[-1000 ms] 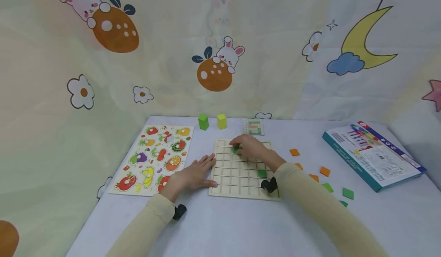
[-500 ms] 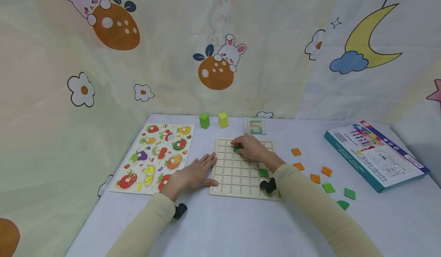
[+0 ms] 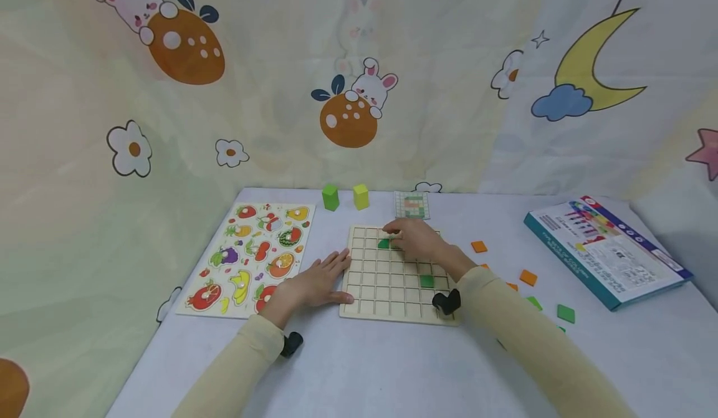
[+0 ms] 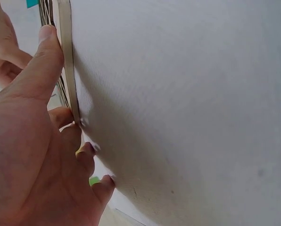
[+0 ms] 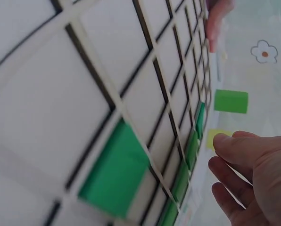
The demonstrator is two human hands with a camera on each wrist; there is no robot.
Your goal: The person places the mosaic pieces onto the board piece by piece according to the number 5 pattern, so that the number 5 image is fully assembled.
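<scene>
My left hand (image 3: 318,282) lies with straight, spread fingers at the left edge of a wooden grid board (image 3: 373,292), thumb at its near-left corner. In the left wrist view the thumb and fingertips meet the board's side. Above the far part of the board is my right hand (image 3: 417,240), fingers slightly bent and nothing between them. Just left of its fingertips a green piece (image 3: 384,243) sits in a cell. The right wrist view shows it ending a row of green tiles (image 5: 180,181). A single green square tile (image 3: 426,281) lies nearer, towards the board's right side.
A fruit puzzle board (image 3: 255,268) lies to the left. Behind the grid stand a green block (image 3: 331,198) and a yellow block (image 3: 361,197), beside a pattern card (image 3: 412,205). Orange tiles (image 3: 528,277) and green tiles (image 3: 566,313) lie right, some under the sleeve, before a box (image 3: 611,253).
My right hand has let go of the green piece and shifted slightly right, leaving the piece in its cell. My left hand has stayed at the board's edge.
</scene>
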